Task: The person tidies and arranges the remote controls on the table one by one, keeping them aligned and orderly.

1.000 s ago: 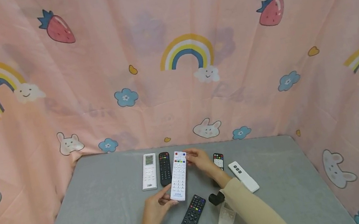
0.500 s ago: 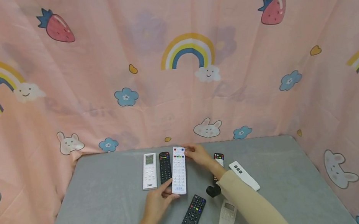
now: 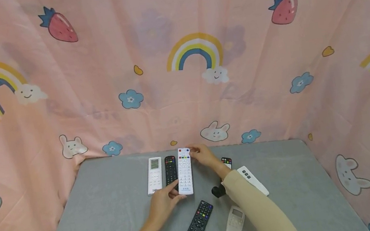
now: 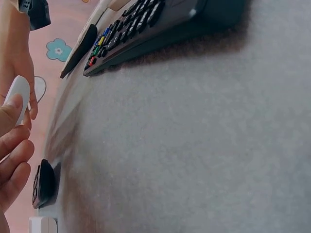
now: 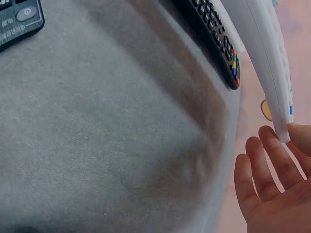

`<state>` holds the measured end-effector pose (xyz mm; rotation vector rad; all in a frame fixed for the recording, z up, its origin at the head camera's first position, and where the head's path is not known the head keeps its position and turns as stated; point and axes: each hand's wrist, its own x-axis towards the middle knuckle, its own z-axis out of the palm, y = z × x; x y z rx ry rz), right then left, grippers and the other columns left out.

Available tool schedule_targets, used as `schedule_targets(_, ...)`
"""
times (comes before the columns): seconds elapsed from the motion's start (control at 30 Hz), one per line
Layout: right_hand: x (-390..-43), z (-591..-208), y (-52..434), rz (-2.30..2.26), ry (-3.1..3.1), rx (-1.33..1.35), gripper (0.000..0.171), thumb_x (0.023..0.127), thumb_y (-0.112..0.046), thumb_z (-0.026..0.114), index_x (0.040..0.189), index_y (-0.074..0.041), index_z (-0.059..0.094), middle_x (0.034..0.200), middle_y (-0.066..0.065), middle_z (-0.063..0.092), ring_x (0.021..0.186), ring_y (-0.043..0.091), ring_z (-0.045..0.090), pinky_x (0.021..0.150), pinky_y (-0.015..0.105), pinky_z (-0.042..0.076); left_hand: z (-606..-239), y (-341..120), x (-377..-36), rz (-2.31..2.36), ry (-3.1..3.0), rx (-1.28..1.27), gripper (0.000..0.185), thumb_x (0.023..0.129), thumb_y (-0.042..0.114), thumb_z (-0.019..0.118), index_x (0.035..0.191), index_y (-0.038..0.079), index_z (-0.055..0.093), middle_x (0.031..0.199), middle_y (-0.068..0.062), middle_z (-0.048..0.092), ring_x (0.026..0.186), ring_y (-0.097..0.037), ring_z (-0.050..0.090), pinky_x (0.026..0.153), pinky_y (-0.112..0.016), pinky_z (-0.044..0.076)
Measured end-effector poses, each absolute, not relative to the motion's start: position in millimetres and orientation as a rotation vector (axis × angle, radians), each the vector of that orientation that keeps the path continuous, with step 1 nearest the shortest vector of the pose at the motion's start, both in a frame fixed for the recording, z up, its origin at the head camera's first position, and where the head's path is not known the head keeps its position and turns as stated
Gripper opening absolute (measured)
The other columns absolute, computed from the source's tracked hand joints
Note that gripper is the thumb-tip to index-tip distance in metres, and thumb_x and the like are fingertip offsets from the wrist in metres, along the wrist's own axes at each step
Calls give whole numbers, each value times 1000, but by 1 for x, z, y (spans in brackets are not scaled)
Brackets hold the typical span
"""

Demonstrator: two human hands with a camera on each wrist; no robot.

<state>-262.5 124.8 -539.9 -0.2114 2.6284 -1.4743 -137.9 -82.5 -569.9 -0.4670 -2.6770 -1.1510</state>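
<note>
A white remote with coloured top buttons lies lengthwise on the grey table, beside a black remote and a white remote with a screen. My left hand holds its near end; in the left wrist view the thumb lies on that white remote. My right hand pinches its far end. In the right wrist view the white remote ends between the right hand's fingers and thumb, next to the black remote.
Nearer me lie a long black remote and a pale remote. A small black remote and a slim white one lie to the right. A pink patterned curtain walls the table's back and sides.
Both hands have slid the white remote away from me and turned it straight, so it now lies parallel to the black remote beside it.
</note>
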Motion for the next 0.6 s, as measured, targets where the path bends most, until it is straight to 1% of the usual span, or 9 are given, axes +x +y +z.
schedule_targets(0.1, -266, -541, 124, -1435, 2657, -200, 36, 100, -10, 54, 135, -8, 59, 116, 13, 68, 97, 22, 63, 81, 34, 55, -571, -80, -140, -1119, -2684, -456, 58, 73, 29, 85, 124, 7, 69, 72, 6, 71, 60, 8, 53, 56, -12, 47)
schedule_targets(0.2, -268, -542, 122, -1412, 2660, -182, 37, 100, -12, 54, 137, -10, 58, 122, 12, 68, 105, 25, 63, 85, 37, 55, -572, -78, -142, -1095, -2680, -452, 58, 72, 30, 85, 123, 7, 69, 71, 7, 71, 58, 8, 53, 56, -11, 47)
schedule_targets(0.47, -270, -542, 121, -1390, 2644, -157, 39, 100, -12, 54, 139, -11, 56, 127, 14, 65, 113, 29, 62, 92, 42, 54, -576, -73, -145, -1046, -2682, -441, 58, 71, 30, 86, 122, 8, 69, 67, 8, 69, 55, 8, 51, 54, -11, 45)
schedule_targets(0.6, -270, -545, 121, -1377, 2648, -159, 39, 101, -12, 53, 139, -10, 56, 130, 16, 64, 116, 31, 62, 92, 43, 54, -577, -71, -145, -1014, -2690, -446, 57, 71, 31, 86, 121, 6, 70, 64, 10, 67, 54, 8, 48, 53, -12, 43)
